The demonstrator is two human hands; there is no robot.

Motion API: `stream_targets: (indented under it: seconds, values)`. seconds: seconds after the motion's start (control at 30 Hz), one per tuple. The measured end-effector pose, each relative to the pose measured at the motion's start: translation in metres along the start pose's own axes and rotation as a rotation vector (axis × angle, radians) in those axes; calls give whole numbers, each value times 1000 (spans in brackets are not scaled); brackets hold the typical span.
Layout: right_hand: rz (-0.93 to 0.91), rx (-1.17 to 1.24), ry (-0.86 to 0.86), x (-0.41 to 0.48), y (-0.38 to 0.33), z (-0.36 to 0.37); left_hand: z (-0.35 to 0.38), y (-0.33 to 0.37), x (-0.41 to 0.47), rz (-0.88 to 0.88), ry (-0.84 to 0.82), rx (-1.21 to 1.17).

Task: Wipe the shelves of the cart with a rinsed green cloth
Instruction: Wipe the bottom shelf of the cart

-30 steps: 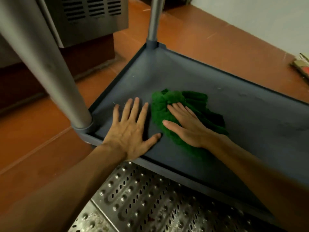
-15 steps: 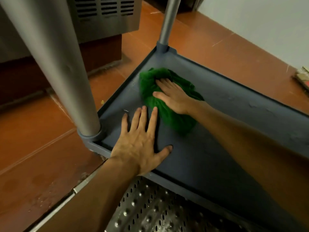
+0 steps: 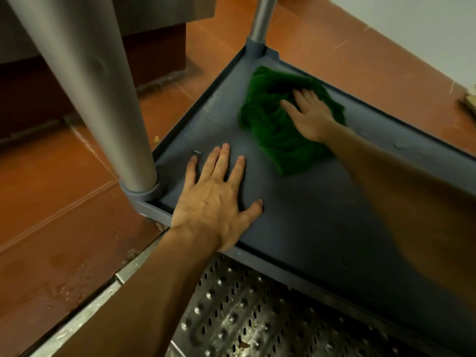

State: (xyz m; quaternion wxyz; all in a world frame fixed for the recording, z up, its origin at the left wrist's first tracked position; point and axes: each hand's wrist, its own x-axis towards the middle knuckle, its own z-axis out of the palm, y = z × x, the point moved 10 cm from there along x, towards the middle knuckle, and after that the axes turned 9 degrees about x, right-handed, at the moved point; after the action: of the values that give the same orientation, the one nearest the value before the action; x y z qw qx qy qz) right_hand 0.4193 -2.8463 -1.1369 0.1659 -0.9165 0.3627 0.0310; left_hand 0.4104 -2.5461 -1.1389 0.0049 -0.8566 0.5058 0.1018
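The cart's bottom shelf (image 3: 322, 228) is dark blue-grey plastic with a raised rim. A crumpled green cloth (image 3: 270, 119) lies near the shelf's far corner, just below the far post. My right hand (image 3: 311, 112) presses flat on the cloth with straight fingers. My left hand (image 3: 216, 199) rests flat on the bare shelf by the near corner, fingers spread, its heel over the front rim. Part of the cloth is hidden under my right hand.
A thick grey post (image 3: 103, 94) rises from the near corner and a thinner post (image 3: 262, 19) from the far corner. Red floor tiles (image 3: 51, 202) surround the cart. A perforated metal drain grate (image 3: 244, 318) lies in front. A brush (image 3: 470, 99) sits at the right edge.
My right hand has pushed the green cloth away from me, from the middle of the shelf to the far corner. My left hand has stayed flat on the shelf.
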Motion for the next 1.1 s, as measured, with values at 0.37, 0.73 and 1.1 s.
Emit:
stream_targets:
  seconds: [0.37,0.73,1.1]
  values:
    - [627,5,152,-135,282,-61,3,6,1,-33,-30,32]
    - [720,161,242,-179,280,-59,-11,42,7,-35,20,31]
    - [882,69,227,-185,290,-54,12,162,5,277,18,-37]
